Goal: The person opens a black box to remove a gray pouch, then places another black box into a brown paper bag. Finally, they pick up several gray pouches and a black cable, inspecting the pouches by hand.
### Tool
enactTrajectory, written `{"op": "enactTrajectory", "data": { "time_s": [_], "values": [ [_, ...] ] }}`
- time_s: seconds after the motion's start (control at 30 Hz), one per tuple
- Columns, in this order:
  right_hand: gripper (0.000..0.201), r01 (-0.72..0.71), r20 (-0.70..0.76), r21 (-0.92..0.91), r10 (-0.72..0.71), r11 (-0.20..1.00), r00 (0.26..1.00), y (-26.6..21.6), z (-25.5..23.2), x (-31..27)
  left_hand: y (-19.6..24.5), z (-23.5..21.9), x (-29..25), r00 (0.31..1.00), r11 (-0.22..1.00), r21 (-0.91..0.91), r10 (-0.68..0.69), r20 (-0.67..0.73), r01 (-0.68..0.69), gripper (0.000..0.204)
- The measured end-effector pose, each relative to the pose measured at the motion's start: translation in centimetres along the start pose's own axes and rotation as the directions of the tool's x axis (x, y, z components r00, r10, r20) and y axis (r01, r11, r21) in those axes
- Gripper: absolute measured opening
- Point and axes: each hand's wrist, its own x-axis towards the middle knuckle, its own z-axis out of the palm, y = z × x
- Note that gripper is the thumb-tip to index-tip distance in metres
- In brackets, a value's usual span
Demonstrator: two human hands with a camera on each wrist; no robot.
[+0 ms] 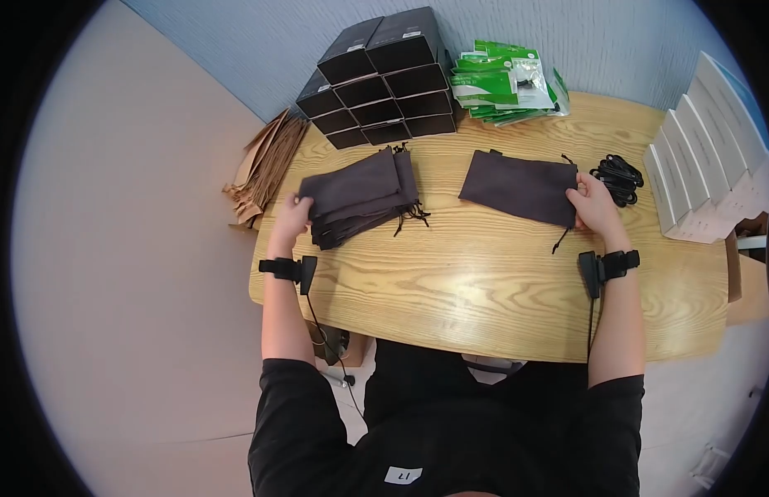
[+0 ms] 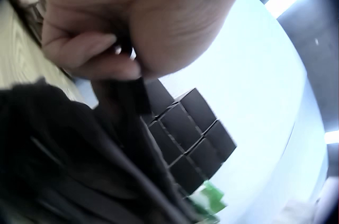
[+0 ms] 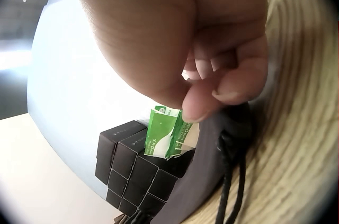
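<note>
On the left of the wooden table lies a pile of dark grey drawstring pouches [image 1: 355, 189], their black cords trailing to the right. My left hand [image 1: 292, 217] pinches the left end of a pouch at the top of the pile; in the left wrist view the dark cloth [image 2: 69, 144] hangs close below the fingers. A single grey drawstring pouch [image 1: 517, 189] lies flat on the right. Its right end, where the cords come out, is pinched between the thumb and fingers of my right hand [image 1: 596, 205]. The right wrist view shows the black cord [image 3: 225, 176] dangling beside those fingertips.
Stacked black boxes [image 1: 393, 79] stand at the back, beside green-and-white packets [image 1: 509, 83]. Coiled black cables [image 1: 619, 180] lie right of my right hand. White boxes [image 1: 708, 157] line the right edge. Brown paper bags [image 1: 264, 170] sit at the table's left edge.
</note>
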Motion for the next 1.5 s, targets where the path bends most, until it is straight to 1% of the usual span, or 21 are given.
{"op": "enactTrajectory", "data": {
  "time_s": [0.07, 0.1, 0.13, 0.2, 0.27, 0.3, 0.33, 0.37, 0.4, 0.47, 0.53, 0.7, 0.83, 0.9, 1.0, 1.07, 1.13, 1.27, 1.33, 1.4, 1.5],
  "values": [
    [0.014, 0.123, -0.033, -0.088, -0.126, 0.989, 0.991, 1.3, -0.3, 0.9, -4.9, 0.7, 2.7, 0.93, 0.902, 0.345, 0.33, -0.164, -0.259, 0.048],
    [0.014, 0.239, -0.054, -0.178, -0.252, 0.955, 0.966, 1.7, -0.2, 1.3, -3.0, 1.8, 0.7, 0.814, 0.806, 0.497, 0.504, -0.289, -0.323, 0.048],
    [0.014, 0.238, -0.055, -0.181, -0.252, 0.954, 0.966, 2.0, 0.0, 1.5, -0.7, 2.8, -1.1, 0.815, 0.807, 0.494, 0.503, -0.289, -0.323, 0.048],
    [0.014, 0.265, -0.057, -0.107, -0.272, 0.958, 0.961, 2.6, 0.2, 2.0, 3.2, 4.9, -3.9, 0.736, 0.806, 0.14, 0.584, -0.343, -0.575, 0.04],
    [0.015, 0.279, -0.022, -0.038, -0.28, 0.959, 0.96, 3.0, 0.3, 2.4, 6.8, 8.0, -6.9, 0.874, 0.839, -0.267, 0.485, -0.027, -0.474, 0.027],
    [0.015, 0.288, 0.014, 0.038, -0.289, 0.957, 0.957, 3.0, 0.3, 2.4, 8.6, 9.5, -8.5, 0.873, 0.87, -0.3, 0.454, 0.178, -0.391, 0.022],
    [0.015, 0.285, 0.011, 0.028, -0.285, 0.958, 0.958, 2.6, 0.5, 2.1, 9.5, 11.7, -9.5, 0.837, 0.889, -0.267, 0.446, 0.317, -0.372, 0.022],
    [0.016, 0.237, 0.01, 0.217, -0.245, 0.947, 0.969, 1.8, 1.1, 1.6, 8.3, 14.8, -9.1, 0.753, 0.819, -0.155, 0.57, 0.328, -0.552, 0.029],
    [0.017, 0.182, 0.015, 0.397, -0.205, 0.899, 0.979, 1.3, 1.4, 1.3, 9.5, 16.3, -10.5, 0.693, 0.697, 0.146, 0.621, 0.365, -0.702, 0.042],
    [0.013, 0.158, -0.006, 0.439, -0.173, 0.885, 0.985, 1.8, 1.2, 1.6, 8.8, 20.5, -9.8, 0.734, 0.699, 0.238, 0.602, 0.314, -0.675, 0.055],
    [0.018, -0.196, 0.393, 0.774, -0.214, 0.602, 0.894, 2.2, 0.1, 1.5, 9.1, 22.1, -8.6, 0.763, 0.712, 0.287, 0.55, 0.34, -0.641, 0.055],
    [0.046, -0.059, 0.334, 0.492, -0.125, 0.869, 0.934, 1.4, 1.4, 0.8, 9.5, 22.1, -7.4, 0.773, 0.809, 0.195, 0.414, 0.48, -0.555, 0.05],
    [0.037, -0.064, 0.291, 0.515, -0.103, 0.855, 0.951, 0.6, 2.2, 0.3, 8.0, 23.2, -6.9, 0.722, 0.856, -0.167, 0.504, 0.473, -0.489, 0.031],
    [0.035, -0.14, 0.344, 0.465, -0.033, 0.874, 0.938, 0.4, 1.7, 0.4, 8.3, 23.2, -7.3, 0.741, 0.912, -0.344, 0.388, 0.548, -0.223, 0.024],
    [0.033, -0.267, 0.403, 0.473, 0.063, 0.839, 0.913, 0.0, 1.5, 0.2, 9.4, 23.0, -8.3, 0.746, 0.929, -0.352, 0.314, 0.588, -0.113, 0.021],
    [0.032, -0.322, 0.415, 0.531, 0.091, 0.784, 0.905, 0.1, 1.7, 0.0, 9.9, 22.7, -8.6, 0.716, 0.937, -0.322, 0.315, 0.623, -0.132, 0.022],
    [0.031, -0.129, 0.39, 0.53, -0.106, 0.838, 0.915, 0.3, 2.2, -0.1, 9.6, 22.9, -8.4, 0.684, 0.944, -0.289, 0.315, 0.658, -0.158, 0.023],
    [0.033, -0.119, 0.338, 0.62, -0.127, 0.776, 0.933, 0.5, 2.9, 0.1, 9.1, 24.0, -8.6, 0.651, 0.851, -0.525, 0.415, 0.636, -0.03, 0.025],
    [0.036, -0.128, 0.309, 0.543, -0.056, 0.83, 0.949, 0.2, 2.8, -0.3, 9.1, 23.8, -8.5, 0.657, 0.823, -0.567, 0.422, 0.625, 0.011, 0.026],
    [0.037, -0.173, 0.29, 0.585, -0.005, 0.792, 0.957, -0.4, 2.6, -0.8, 9.0, 23.4, -8.1, 0.579, 0.943, -0.323, 0.309, 0.755, -0.083, 0.024],
    [0.04, -0.259, 0.298, 0.628, 0.081, 0.734, 0.951, -0.1, 2.4, -0.5, 9.5, 23.3, -9.2, 0.621, 0.925, -0.324, 0.376, 0.688, -0.201, 0.023]
  ]
}}
